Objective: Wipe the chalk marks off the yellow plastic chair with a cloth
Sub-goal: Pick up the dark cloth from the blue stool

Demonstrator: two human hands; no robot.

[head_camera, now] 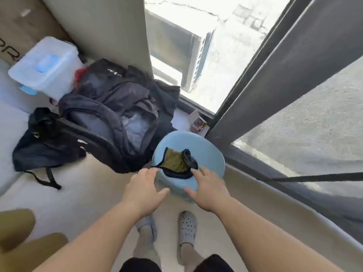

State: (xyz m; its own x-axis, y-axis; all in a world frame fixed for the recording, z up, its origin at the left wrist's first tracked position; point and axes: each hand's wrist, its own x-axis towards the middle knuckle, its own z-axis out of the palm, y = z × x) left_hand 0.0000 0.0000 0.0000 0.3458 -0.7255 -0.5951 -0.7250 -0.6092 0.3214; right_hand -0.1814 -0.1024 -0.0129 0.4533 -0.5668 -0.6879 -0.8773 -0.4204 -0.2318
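Both bare forearms reaching down, left hand (144,190) and right hand (207,188) with fingers spread apart, empty, flanking an olive cloth (176,162) on a pale blue round stool (208,152), black backpack (110,118) beside

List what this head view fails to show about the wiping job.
- Yellow chair: only a yellow shape at the bottom-left, cut off by the edge; no chalk marks can be made out.
- Cloth on the blue stool: bunched, its underside hidden.
- Stool's near side: covered by the left hand and right hand.
- Backpack lettering: blurred.
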